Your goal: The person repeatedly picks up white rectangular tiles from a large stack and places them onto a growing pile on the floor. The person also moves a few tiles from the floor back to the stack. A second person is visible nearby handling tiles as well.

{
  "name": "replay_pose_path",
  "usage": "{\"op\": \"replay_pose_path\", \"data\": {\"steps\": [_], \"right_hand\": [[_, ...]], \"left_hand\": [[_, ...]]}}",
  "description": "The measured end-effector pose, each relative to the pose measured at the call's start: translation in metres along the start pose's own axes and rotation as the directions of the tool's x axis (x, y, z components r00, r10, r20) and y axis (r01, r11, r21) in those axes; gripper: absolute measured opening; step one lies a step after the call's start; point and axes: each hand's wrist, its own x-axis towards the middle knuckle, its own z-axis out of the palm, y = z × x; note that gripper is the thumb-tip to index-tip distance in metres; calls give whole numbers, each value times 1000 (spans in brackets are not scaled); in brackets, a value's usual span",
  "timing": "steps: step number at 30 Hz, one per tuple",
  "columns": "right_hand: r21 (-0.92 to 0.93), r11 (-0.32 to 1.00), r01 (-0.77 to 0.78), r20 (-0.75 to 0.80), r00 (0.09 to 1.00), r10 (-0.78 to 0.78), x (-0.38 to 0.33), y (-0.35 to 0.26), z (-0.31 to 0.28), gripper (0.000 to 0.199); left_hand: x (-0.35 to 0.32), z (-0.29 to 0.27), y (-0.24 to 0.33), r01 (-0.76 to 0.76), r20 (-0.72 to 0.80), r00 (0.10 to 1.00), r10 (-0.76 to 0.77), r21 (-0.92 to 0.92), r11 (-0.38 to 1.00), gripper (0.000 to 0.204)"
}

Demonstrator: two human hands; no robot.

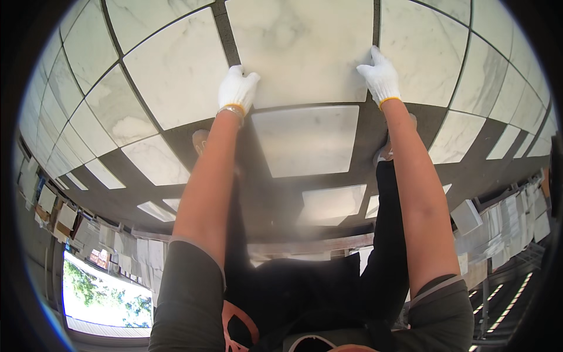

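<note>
A large pale marble tile (299, 50) with grey veins lies in front of me. My left hand (238, 89), in a white knit glove, is at its near left edge, the thumb over the tile's face and the fingers down at the side. On the opposite edge my right hand (381, 76), gloved the same way, has its thumb on the face and its fingers along the side. Both hands grip the tile's edges, though the fingertips are partly hidden. Just nearer to me, between my feet, is a smaller white marble tile (308, 141) on the dark floor.
More marble tiles stretch out on the left (176, 67) and right (422, 56), with dark gaps between them. My shoes (384, 154) stand on the grey floor (258, 202). Stacked slabs (498, 226) line the sides behind me. A bright opening (105, 293) shows greenery.
</note>
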Motion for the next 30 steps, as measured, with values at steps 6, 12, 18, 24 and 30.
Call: {"op": "replay_pose_path", "data": {"steps": [6,12,18,24,30], "right_hand": [[473,878,-70,97,995,27,-31,25,-12,63],[299,833,-466,204,884,421,-118,113,39,41],[51,930,-363,-32,930,365,-143,159,107,75],[-138,937,-320,-216,933,287,-145,137,116,71],[-67,937,-343,-156,931,330,-138,139,104,69]], "left_hand": [[-11,21,-58,-132,-60,991,118,-374,918,46],[-129,63,-135,246,41,968,-246,-322,914,58],[-147,107,-101,379,121,922,-367,-99,920,88],[-147,102,-85,381,126,921,-368,-94,920,91],[-143,102,-78,354,104,934,-342,-125,927,85]]}}
